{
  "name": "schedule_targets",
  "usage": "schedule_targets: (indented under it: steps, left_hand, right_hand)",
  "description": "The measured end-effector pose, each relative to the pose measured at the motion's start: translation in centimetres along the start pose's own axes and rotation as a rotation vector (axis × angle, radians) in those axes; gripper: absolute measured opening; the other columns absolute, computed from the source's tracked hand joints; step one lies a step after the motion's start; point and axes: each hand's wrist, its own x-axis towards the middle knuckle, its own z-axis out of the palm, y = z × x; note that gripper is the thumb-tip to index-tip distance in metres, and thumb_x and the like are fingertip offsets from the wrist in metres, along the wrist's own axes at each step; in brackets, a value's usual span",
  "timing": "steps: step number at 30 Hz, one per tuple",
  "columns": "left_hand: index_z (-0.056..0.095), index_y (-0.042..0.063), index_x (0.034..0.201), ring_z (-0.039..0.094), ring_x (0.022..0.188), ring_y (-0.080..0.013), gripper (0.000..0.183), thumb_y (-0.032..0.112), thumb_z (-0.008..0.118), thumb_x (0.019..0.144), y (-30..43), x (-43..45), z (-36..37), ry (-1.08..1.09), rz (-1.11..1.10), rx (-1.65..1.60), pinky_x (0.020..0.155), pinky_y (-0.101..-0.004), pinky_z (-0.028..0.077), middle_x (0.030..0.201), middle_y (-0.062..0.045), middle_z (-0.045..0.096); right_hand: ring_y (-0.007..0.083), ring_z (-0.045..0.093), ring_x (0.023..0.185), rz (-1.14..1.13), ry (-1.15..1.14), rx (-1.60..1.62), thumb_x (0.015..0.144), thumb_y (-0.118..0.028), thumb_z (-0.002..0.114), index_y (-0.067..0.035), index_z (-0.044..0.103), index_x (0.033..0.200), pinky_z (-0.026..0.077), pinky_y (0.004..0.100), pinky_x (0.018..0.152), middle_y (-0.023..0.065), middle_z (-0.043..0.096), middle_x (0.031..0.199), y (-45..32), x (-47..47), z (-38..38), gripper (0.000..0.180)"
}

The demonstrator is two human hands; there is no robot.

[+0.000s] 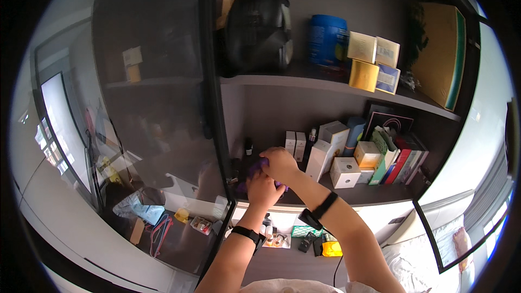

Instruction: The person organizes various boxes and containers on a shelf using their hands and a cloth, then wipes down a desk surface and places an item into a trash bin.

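Observation:
A crumpled purple cloth [257, 167] lies at the left end of the lower cabinet shelf [366, 196], partly hidden under my hands. My left hand [262, 191] grasps its near part, with the thumb out to the right. Just beyond it, my right hand [281, 165] is curled over the cloth from the right; its fingertips point left and are partly hidden. A small dark bottle [248, 146] stands behind the cloth. Closest to my right hand on the right are two slim white boxes [295, 145] and a tall white box [318, 160].
Right along this shelf stand a white cube box [345, 172] and several books [403, 160]. The upper shelf holds a black bag [258, 32], a blue tub [327, 40] and stacked small boxes [363, 75]. A dark glass door [158, 110] stands ajar at left. Below is a desktop [281, 266] with small items.

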Motion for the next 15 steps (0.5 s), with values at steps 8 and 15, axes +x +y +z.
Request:
schedule_targets:
  steps: [8, 15]
  left_hand:
    - [0.061, 0.011, 0.117, 0.052, 0.116, -0.0273, 0.055, 0.043, 0.067, 0.074, 0.4, -0.2, 0.5, -0.017, 0.002, 0.009, 0.095, -0.0556, 0.037, 0.11, -0.009, 0.062]
    - [0.062, 0.009, 0.115, 0.051, 0.116, -0.0268, 0.053, 0.043, 0.065, 0.075, -0.2, -0.6, 0.3, -0.012, -0.02, 0.001, 0.095, -0.0561, 0.038, 0.113, -0.009, 0.061]
  right_hand:
    - [0.0373, 0.056, 0.113, 0.039, -0.245, -0.068, 0.071, -0.024, 0.075, -0.005, 0.059, 0.123, 0.047, 0.0419, 0.097, 0.0199, 0.06, 0.121, 4.4, 9.6, 6.3, 0.058]
    - [0.0377, 0.056, 0.113, 0.113, -0.229, -0.085, 0.061, -0.028, 0.083, 0.002, 0.059, 0.119, 0.046, 0.0415, 0.096, 0.0244, 0.06, 0.118, 5.1, 12.0, 9.1, 0.07]
